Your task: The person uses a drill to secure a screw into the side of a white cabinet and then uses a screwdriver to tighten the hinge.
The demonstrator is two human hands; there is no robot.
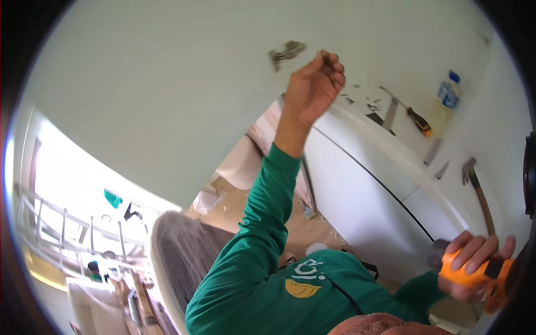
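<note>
Brt window [67, 167] at L, wht railing [65, 234], tan flr [315, 231], wht cab fronts [357, 173]

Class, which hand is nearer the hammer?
Right. The right hand, holding an orange drill, appears just below the hammer; the left hand is far up-left, near the hinge.

Daylight from left, window [72, 173] blown out, heavy fisheye rim.
Glare washes over the white railing [64, 240]; broad pale panel [156, 106] at top duller, greyish, fairly even. Soft, diffuse shading on the white cupboard front [357, 162]. Straight edges bow outward; corners fall to black. Fine detail soft overall; metal hinge [287, 52] slightly smeared, small bits hard to read.
</note>
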